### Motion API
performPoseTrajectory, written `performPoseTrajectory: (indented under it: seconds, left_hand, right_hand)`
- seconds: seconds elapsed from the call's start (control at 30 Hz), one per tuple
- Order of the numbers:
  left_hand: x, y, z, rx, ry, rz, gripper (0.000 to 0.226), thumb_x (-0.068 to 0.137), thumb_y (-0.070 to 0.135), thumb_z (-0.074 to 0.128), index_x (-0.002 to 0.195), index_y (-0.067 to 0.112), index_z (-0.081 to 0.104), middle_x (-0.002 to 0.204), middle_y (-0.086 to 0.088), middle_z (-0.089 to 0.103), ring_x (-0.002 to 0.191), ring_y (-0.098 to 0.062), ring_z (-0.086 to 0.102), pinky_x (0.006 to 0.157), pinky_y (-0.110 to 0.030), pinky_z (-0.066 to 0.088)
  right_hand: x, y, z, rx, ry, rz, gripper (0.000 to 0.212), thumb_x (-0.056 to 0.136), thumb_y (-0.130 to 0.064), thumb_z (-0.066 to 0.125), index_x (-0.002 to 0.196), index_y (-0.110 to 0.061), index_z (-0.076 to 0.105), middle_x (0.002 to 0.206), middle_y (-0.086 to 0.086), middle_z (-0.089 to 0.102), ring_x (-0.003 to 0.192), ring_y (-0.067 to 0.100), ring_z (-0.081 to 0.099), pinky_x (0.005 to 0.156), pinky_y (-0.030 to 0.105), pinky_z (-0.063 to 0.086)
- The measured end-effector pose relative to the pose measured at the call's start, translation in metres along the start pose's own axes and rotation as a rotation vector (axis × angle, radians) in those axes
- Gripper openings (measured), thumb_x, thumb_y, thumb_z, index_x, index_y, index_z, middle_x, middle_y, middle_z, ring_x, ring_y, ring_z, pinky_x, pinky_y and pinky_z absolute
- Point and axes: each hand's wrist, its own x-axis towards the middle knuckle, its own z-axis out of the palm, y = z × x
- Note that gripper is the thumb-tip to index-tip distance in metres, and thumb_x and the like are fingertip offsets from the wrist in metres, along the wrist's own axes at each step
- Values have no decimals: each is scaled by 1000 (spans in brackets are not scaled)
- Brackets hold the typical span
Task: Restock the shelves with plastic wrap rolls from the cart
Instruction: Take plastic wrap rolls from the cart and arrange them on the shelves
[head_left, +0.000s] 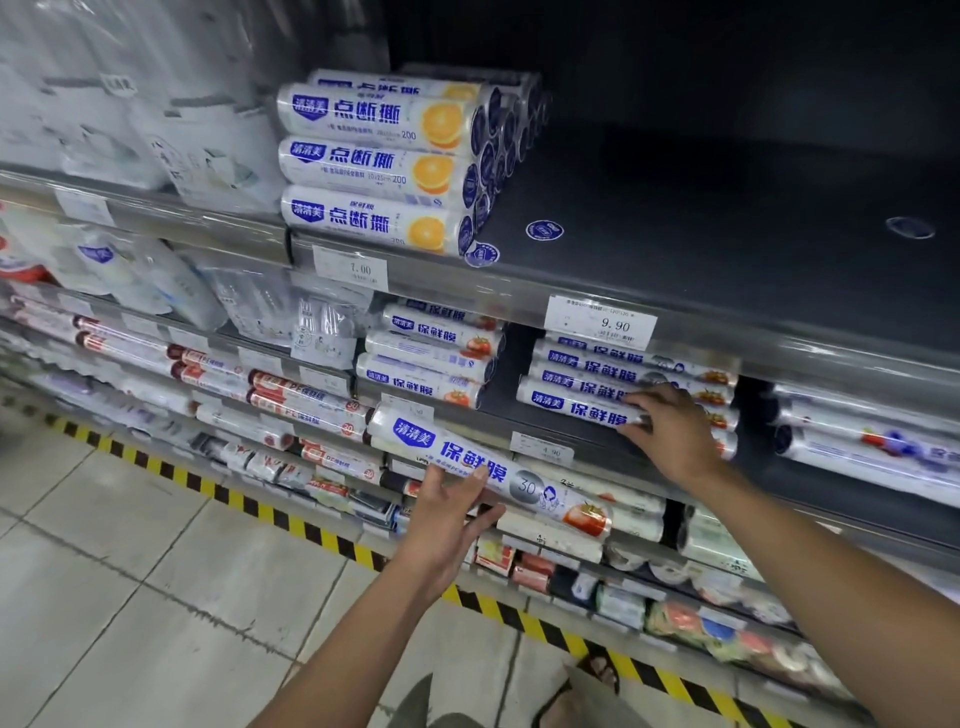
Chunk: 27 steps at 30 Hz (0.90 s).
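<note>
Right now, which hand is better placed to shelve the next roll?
Left. The left hand grips a plastic wrap roll just below the stacked rolls; the right hand carries none, its fingers lying on that stack.

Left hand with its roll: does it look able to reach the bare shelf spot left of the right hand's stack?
Probably yes. The left hand holds its roll in front of the bare spot, nothing between; the right hand rests aside on the stack.
</note>
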Motion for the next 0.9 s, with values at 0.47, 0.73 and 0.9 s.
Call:
performPoseTrajectory:
  seconds: [0.47,0.73,0.9]
  left_hand:
    - [-7,4,28,-75,-177,-31,24,96,8,69,114,7,53,113,-23,68,103,-31,71,95,-42,59]
    - [3,7,69,-83,-338,-17,13,98,4,65,109,7,58,108,-14,72,107,-31,70,103,-43,56]
    - [46,-2,75,1005,-277,528,39,101,45,60,134,25,60,136,1,62,130,-23,52,110,-44,45]
  right_hand:
    - [-56,-109,-49,288,-388,-159,53,89,-64,61,137,-43,50,126,-25,53,112,-6,53,94,21,48]
    - [-68,-90,-64,167,-184,-85,51,93,-54,61,139,-32,53,128,-14,57,115,8,54,96,35,50]
    - [-58,-62,-72,163,-66,-51,46,95,-38,66,138,-24,55,125,-6,57,115,14,52,96,34,46]
